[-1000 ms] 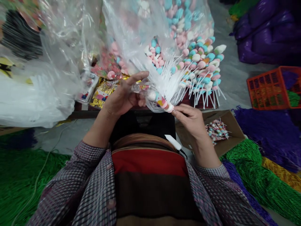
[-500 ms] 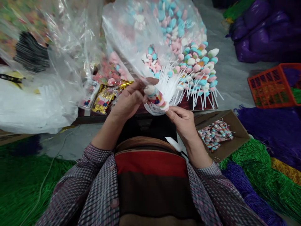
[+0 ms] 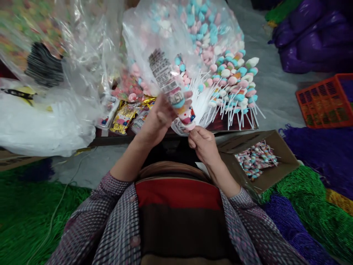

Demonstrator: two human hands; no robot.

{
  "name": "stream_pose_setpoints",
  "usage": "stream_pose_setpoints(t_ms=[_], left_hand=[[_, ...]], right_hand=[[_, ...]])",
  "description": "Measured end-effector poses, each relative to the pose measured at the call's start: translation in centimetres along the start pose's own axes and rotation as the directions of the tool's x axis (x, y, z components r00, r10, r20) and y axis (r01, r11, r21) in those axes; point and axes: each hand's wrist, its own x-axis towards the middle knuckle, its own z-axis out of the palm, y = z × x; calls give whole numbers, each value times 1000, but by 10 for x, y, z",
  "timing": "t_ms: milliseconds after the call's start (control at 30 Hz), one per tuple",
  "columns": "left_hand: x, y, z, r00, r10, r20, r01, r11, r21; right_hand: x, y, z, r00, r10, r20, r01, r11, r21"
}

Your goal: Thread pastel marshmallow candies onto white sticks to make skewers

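Observation:
My left hand (image 3: 161,114) is closed around a clear printed wrapper sleeve (image 3: 167,81) that stands up from it. Inside the sleeve's lower end sits a pink, white and blue marshmallow skewer (image 3: 186,116). My right hand (image 3: 202,141) pinches the bottom end of that skewer from below. Both hands are in front of my chest, just before a low dark table edge (image 3: 116,139). Right behind them lies a fan of marshmallow skewers (image 3: 234,82) with white sticks pointing toward me.
A big clear bag of loose marshmallows (image 3: 201,25) lies behind the skewers. Gold-edged wrappers (image 3: 121,117) and plastic bags (image 3: 41,117) lie at left. A cardboard box of wrapped skewers (image 3: 257,160) sits at right, with an orange crate (image 3: 325,101) and green and purple tinsel (image 3: 309,206).
The wrapper sleeve has been raised upright over the skewer, its printed label now showing. My right hand shifted left and closed under the skewer's end.

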Motion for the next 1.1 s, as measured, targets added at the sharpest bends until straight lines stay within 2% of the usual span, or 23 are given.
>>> stream_pose_setpoints(t_ms=[67,133,233,333,467,567,667,800,900,1033,1100], left_hand=[[7,11,2,999,36,8,-36,998,-59],[13,13,6,997,53,-60,-56,996,-63],[15,0,15,972,9,-235,-11,1000,-9],[9,-16,20,951,-64,-303,67,998,1],[9,-13,15,948,-76,-309,79,997,-1],[16,0,9,948,-13,-319,13,1000,-3],[16,-2,8,967,13,-253,-19,1000,-22],[-1,-22,2,989,-100,-111,99,995,-11],[-6,-16,-9,988,-147,-36,148,989,15],[11,13,-18,992,-4,-124,4,1000,-1],[18,13,-16,987,72,-146,-72,997,3]], right_hand=[[0,-2,-3,999,15,47,-13,999,-48],[0,-4,-3,997,40,72,-33,994,-100],[0,-5,4,995,67,70,-59,993,-103],[1,-5,13,993,103,60,-99,993,-66],[0,-7,12,985,127,113,-117,989,-94],[-5,-10,6,994,6,106,24,958,-284],[-8,-11,8,994,-98,54,112,906,-408],[-6,-3,18,999,6,36,1,982,-189],[-5,3,16,994,50,93,-44,997,-67],[-7,3,8,971,101,217,-82,992,-96],[-6,1,9,961,123,246,-92,987,-134]])
